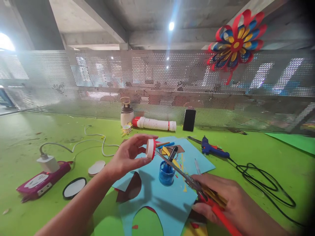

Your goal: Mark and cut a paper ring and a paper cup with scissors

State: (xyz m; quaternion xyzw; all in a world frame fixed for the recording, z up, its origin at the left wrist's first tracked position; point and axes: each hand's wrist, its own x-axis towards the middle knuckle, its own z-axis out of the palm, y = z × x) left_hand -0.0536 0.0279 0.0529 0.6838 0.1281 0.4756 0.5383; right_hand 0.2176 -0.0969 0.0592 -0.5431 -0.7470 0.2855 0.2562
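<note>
My left hand (130, 152) pinches a short white ring (150, 149) with a red paper edge between thumb and fingers, above the sheets. In my right hand (221, 193) are scissors (192, 182) with red handles, their blades pointing toward the red edge of the ring. Whether the blade tips touch the paper I cannot tell. Below the blades a blue jar (166, 173) with a black marker (173, 153) leaning in it stands on light blue paper (157, 203). Brown paper pieces (133, 186) and yellow scraps lie around it.
A blue glue gun (213, 149) with a coiled black cord (261, 180) lies at right. To the left are a purple power strip (46, 180) and white discs (75, 187). A sprayer bottle (126, 114), a white ribbed roll (157, 124) and a phone (189, 120) are farther back; a paper flower (237, 45) hangs above.
</note>
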